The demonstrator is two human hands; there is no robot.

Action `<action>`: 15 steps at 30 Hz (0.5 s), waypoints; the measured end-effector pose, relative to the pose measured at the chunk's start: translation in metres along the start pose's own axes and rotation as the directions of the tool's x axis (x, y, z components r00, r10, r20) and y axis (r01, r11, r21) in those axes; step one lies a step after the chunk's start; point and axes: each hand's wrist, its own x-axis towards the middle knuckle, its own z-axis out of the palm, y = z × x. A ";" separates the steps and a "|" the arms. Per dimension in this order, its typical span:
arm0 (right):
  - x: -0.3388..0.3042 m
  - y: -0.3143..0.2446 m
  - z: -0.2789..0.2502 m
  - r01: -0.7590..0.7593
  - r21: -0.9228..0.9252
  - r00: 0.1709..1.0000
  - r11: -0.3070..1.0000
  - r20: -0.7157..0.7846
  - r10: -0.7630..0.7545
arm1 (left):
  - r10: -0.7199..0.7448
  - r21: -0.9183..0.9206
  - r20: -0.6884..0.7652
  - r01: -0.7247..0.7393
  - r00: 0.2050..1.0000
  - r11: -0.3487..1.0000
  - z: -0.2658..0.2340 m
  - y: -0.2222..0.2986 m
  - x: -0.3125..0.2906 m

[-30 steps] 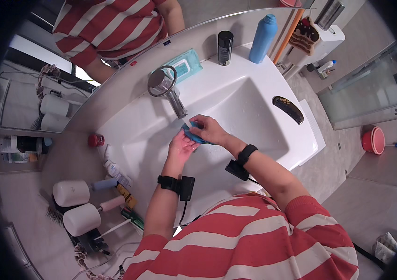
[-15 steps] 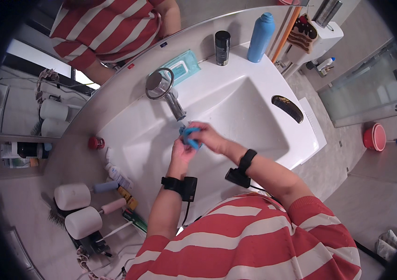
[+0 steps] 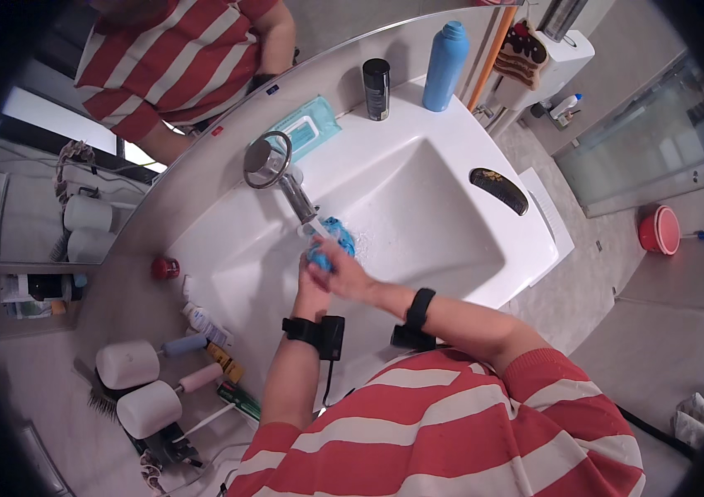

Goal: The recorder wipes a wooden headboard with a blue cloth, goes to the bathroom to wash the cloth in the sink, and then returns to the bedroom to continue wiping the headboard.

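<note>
- Where the wall rises beyond both hands, a large mirror [image 3: 360, 33] reflects the striped shirt and an arm.
- White washbasin [image 3: 459, 248]: spreads beneath and around the hands, its bowl reaching off to the right of the right hand.
- Red-and-white striped shirt [image 3: 451, 414]: on the near side of both hands, toward the body.
- Two white rounded objects [image 3: 127, 364] with handles: left of the left hand and nearer the body; their kind is unclear.
- Red tub [image 3: 658, 230]: on the floor, well to the right of the right hand.
- Metal tap [image 3: 292, 192]: just beyond the hands, water running from its spout down toward them.
- Blue bottle [image 3: 444, 68]: upright, beyond the right hand and to its right.
- Turquoise packet [image 3: 310, 130]: behind the tap, farther out than the hands.
- Right hand [image 3: 345, 272]: slightly blurred, fingers curled over the blue cloth and pressing it toward the left hand.
- Left hand [image 3: 311, 286]: beneath the right one and partly covered by it; how its fingers are set, I cannot tell.
- Blue cloth [image 3: 339, 235]: bunched up, partly between the hands and partly just beyond the right fingers, under the spout.
- Dark comb [image 3: 498, 190]: on the basin's rim, right of the right hand.
- Red jar [image 3: 165, 268]: well to the left of the left hand.
</note>
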 end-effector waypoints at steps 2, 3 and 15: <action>0.001 0.007 -0.002 0.073 -0.108 0.997 0.991 0.040 -0.069 | 0.020 0.029 0.021 -0.021 1.000 0.999 0.006 -0.001 -0.001; 0.012 0.015 -0.010 0.023 0.018 1.000 1.000 0.019 -0.023 | -0.024 0.038 -0.078 0.027 0.997 0.999 0.011 -0.004 0.005; 0.008 0.004 0.009 0.072 -0.083 0.996 0.994 -0.052 -0.077 | -0.024 0.000 -0.118 0.024 0.993 1.000 -0.008 0.003 0.011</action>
